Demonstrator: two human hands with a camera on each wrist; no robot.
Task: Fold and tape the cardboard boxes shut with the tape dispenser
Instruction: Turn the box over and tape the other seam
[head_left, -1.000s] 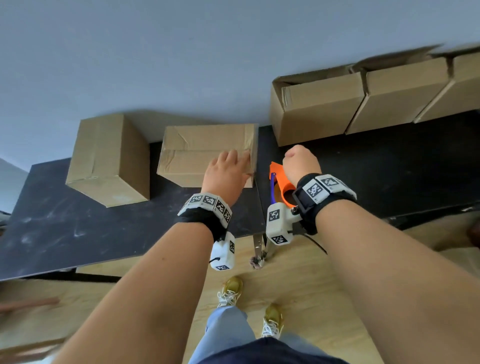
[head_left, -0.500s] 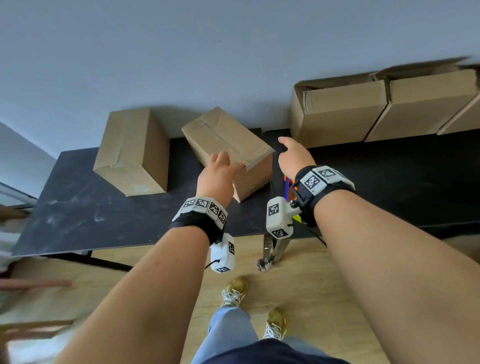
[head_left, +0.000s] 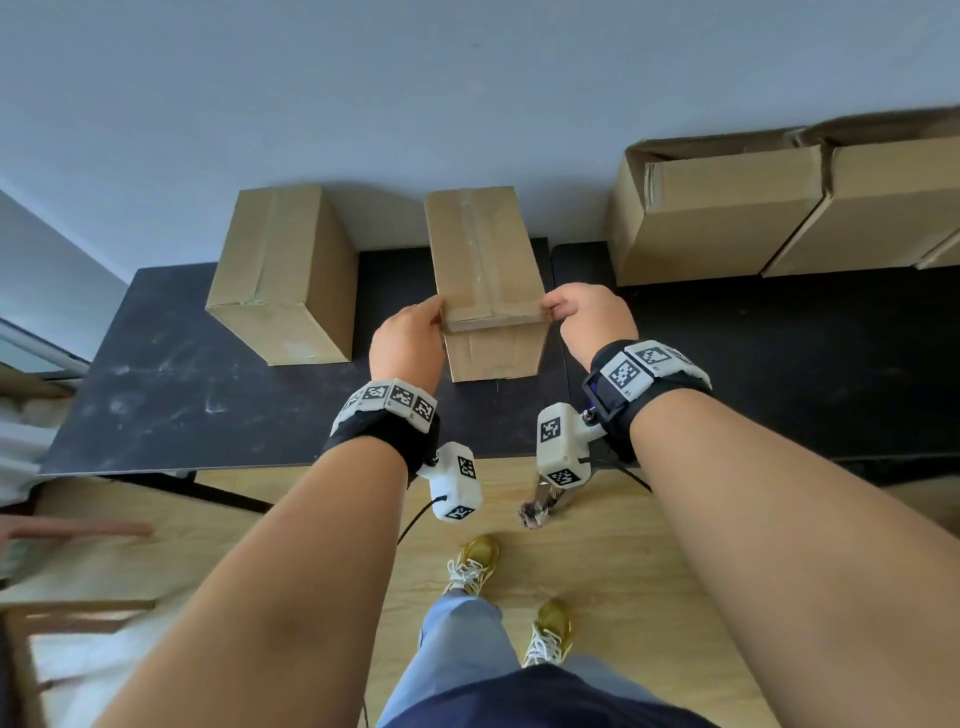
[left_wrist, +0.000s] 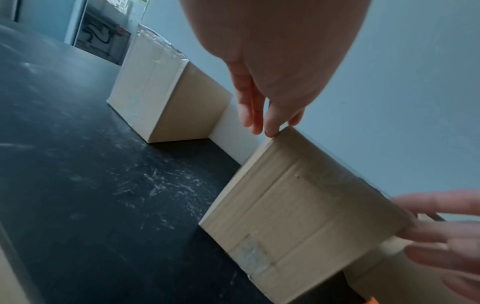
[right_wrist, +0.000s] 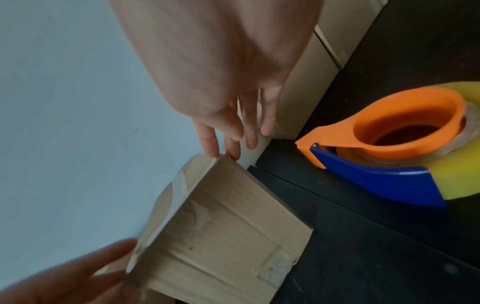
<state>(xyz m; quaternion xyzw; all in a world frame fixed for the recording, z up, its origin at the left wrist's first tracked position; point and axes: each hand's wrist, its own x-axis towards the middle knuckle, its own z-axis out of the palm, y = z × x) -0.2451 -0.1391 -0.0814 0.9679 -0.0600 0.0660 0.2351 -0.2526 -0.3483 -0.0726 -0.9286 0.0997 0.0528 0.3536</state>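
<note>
A closed cardboard box (head_left: 483, 260) with tape along its top seam stands on the black table (head_left: 208, 405), its short end facing me. My left hand (head_left: 415, 338) grips its near top left corner, thumb on top. My right hand (head_left: 582, 317) grips the near top right corner the same way. In the left wrist view the left hand (left_wrist: 270, 127) has its fingertips on the box (left_wrist: 298, 216) edge. In the right wrist view the right hand (right_wrist: 233, 144) touches the box (right_wrist: 228, 226) corner. The orange and blue tape dispenser (right_wrist: 389, 133) lies on the table right of the box, held by neither hand.
Another taped box (head_left: 283, 270) stands to the left by the wall. Open boxes (head_left: 727, 218) line the wall at the right. The table's front edge runs just below my wrists, with wooden floor beneath.
The box has been turned from lying crosswise to end-on towards me. My right hand left the tape dispenser and came onto the box's right corner.
</note>
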